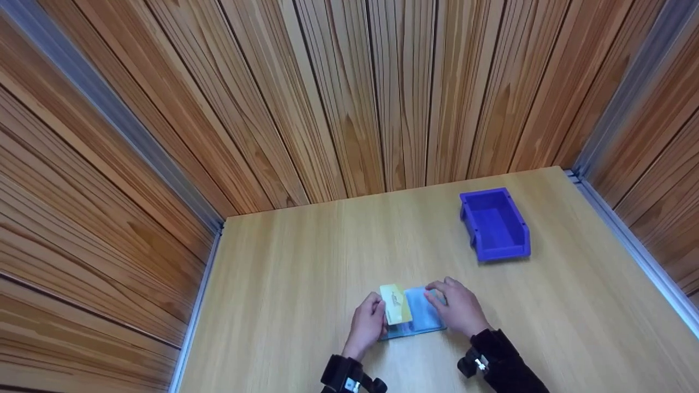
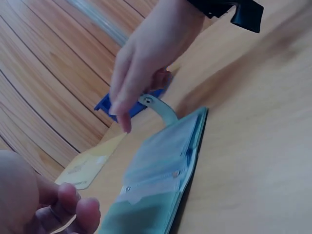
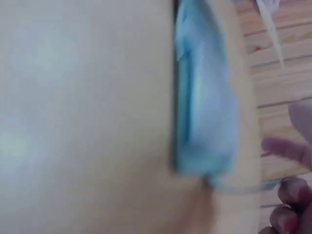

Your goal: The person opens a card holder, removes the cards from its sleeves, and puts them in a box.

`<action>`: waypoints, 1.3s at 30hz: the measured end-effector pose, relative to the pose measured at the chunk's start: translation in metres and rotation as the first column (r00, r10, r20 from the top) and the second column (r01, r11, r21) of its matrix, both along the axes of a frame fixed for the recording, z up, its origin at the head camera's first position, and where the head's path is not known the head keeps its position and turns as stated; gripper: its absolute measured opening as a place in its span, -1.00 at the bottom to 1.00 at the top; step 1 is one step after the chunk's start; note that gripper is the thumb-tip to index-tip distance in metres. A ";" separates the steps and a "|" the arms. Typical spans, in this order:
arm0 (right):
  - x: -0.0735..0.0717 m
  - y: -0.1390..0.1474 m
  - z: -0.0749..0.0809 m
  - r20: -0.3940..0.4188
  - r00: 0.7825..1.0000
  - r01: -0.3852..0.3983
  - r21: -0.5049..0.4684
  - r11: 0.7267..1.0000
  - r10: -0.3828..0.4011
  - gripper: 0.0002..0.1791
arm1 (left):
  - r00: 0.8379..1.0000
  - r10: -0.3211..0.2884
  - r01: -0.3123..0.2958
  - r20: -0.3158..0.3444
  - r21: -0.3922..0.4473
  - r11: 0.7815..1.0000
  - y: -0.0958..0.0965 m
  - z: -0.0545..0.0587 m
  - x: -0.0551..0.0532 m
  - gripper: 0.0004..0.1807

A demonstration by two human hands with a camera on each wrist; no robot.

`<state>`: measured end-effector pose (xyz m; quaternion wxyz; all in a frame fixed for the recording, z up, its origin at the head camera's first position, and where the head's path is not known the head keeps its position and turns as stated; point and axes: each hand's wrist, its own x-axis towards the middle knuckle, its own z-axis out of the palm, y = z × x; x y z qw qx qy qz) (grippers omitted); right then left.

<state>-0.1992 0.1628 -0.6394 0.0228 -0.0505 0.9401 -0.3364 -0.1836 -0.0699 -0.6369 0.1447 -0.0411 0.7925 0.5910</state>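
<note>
My left hand grips a pale yellow card by its near left edge, tilted up above an opened card holder. The light blue card holder lies on the table and shows clear plastic sleeves. From its far end a thin strap with a metal snap sticks up. My right hand hovers at the holder's right end, thumb and fingers apart. The strap's tip is right at its fingertips in the right wrist view, where the holder looks blurred.
A blue-purple plastic bin stands on the wooden table at the back right, beyond my right hand. Wood-plank walls with metal corner profiles enclose the table at the back and both sides.
</note>
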 end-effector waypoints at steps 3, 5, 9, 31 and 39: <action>0.000 -0.008 0.009 -0.015 0.999 0.037 -0.130 0.991 -0.040 -0.79 | 0.999 -0.016 0.017 -0.030 0.040 0.999 0.005 0.003 -0.001 -0.82; 0.001 -0.011 0.012 -0.019 1.000 0.010 -0.204 0.979 -0.014 -0.76 | 0.999 -0.020 0.023 -0.036 0.069 0.997 0.008 0.006 -0.002 -0.82; 0.003 -0.017 0.015 -0.008 0.995 -0.099 -0.292 0.951 0.101 -0.69 | 0.998 -0.032 0.037 -0.044 0.108 0.993 0.013 0.010 -0.002 -0.83; 0.001 -0.007 0.015 0.017 0.988 -0.139 -0.337 0.931 0.154 -0.60 | 0.993 -0.080 0.084 -0.086 0.048 0.995 0.015 0.006 0.000 -0.81; -0.011 0.019 0.024 0.071 0.994 -0.057 -0.321 0.945 0.084 -0.63 | 0.993 -0.086 0.085 -0.075 -0.015 0.996 0.004 0.006 0.000 -0.79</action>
